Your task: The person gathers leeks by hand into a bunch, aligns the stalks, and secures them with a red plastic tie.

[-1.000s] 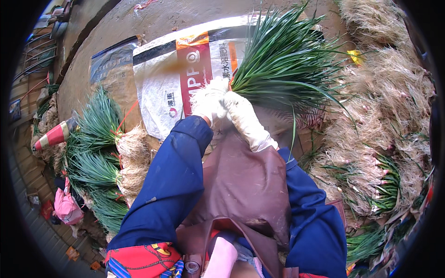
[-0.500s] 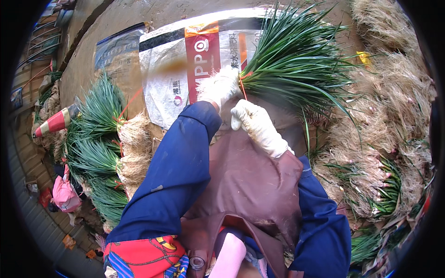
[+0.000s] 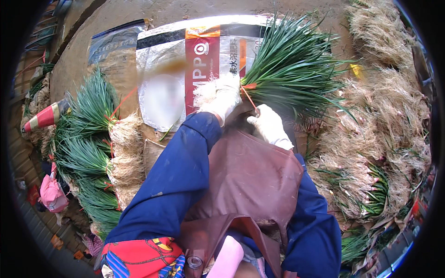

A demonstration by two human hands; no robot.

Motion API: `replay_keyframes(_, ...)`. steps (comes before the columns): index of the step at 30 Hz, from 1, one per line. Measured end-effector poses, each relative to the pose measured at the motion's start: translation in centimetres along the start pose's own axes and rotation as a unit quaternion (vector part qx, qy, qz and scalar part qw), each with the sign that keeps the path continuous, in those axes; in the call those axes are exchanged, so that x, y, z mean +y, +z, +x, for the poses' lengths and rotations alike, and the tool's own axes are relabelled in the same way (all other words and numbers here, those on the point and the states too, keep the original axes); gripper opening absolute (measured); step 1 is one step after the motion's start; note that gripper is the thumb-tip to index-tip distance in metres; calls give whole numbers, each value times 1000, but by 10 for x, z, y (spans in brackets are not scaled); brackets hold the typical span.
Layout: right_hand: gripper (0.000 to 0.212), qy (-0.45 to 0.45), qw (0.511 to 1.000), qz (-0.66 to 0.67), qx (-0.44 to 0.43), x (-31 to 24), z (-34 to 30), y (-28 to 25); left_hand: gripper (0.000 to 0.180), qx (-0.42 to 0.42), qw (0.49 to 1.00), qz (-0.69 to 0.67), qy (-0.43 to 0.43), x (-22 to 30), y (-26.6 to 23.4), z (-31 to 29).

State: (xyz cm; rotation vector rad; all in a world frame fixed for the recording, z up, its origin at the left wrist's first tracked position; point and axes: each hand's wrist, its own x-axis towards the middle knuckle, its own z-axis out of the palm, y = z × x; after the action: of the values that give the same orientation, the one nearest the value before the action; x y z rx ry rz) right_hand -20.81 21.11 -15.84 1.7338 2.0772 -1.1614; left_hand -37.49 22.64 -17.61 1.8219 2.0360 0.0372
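A thick bunch of scallion-like plants lies across the upper middle, its long green leaves fanning to the right. My left hand, in a pale glove, is closed around the bunch's root end, where pale roots stick out to the left. An orange-red string circles the bunch beside that hand. The string's end slants down to my right hand, also gloved and closed on it. Gloves and leaves hide the underside of the bunch.
Beneath the bunch lies a flattened printed sack. Tied bunches are stacked at left, near a red-and-white cone and a pink bag. Loose rooted plants are heaped at right. A brown apron covers my lap.
My right hand has moved to the right, away from my left. The string, hanging nearly straight down before, now slants out to the right. My left hand keeps its hold.
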Motion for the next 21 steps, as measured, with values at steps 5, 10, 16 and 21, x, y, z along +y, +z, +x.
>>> replay_keyframes(5,16,-223,964,-106,103,-6,26,3,22,23,1000,-7,-6,-5,3,-13)
replay_keyframes(10,17,-328,921,22,209,-15,49,-14,21,37,999,-13,-12,-8,10,-16)
replay_keyframes(16,23,-88,717,691,-36,-39,78,23,20,50,999,3,-21,-7,19,-15)
replay_keyframes(21,31,1,615,789,-20,-16,80,42,20,51,999,-3,-7,-5,17,-17)
